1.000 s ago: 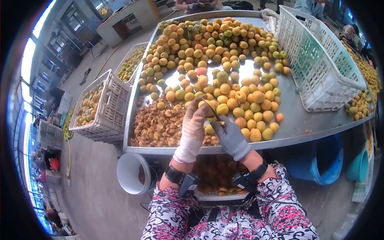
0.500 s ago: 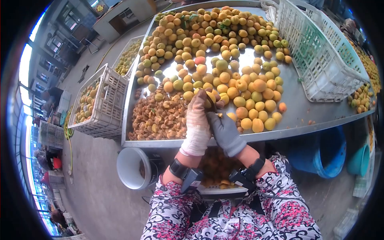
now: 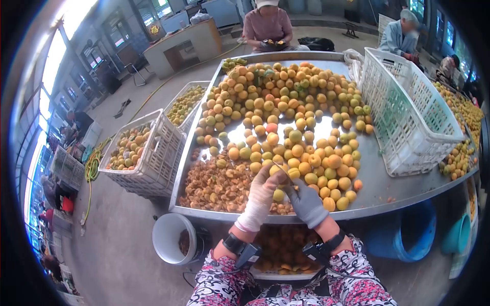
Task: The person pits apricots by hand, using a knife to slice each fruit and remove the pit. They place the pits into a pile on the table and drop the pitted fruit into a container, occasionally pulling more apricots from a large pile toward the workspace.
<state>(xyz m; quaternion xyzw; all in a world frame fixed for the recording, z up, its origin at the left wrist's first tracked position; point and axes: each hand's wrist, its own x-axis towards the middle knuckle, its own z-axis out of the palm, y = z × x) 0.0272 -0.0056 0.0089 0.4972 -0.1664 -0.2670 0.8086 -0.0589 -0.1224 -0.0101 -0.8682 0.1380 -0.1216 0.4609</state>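
Observation:
My left hand (image 3: 261, 198), in a pale, stained glove, is closed around a yellow apricot (image 3: 275, 169) above the near edge of the metal table (image 3: 245, 218). Close beside it, my right hand (image 3: 308, 205) in a grey glove has its fingers pinched together near the fruit. A thin dark thing shows at its fingertips, too small to make out. Left of my hands spreads a heap of brown apricot pits (image 3: 214, 187). Whole apricots (image 3: 321, 166) lie just beyond and to the right of them.
A white plastic crate (image 3: 408, 117) stands on the table's right side. Crates of apricots (image 3: 148, 158) are on the floor at left. A white bucket (image 3: 173, 239) and a blue tub (image 3: 403, 234) flank me below. A person (image 3: 267, 28) sits across the table; another person (image 3: 398, 38) is at right.
My head view has tilted up, so the person across the table now shows. My hands have drawn slightly apart, and the apricot in the left hand is more visible.

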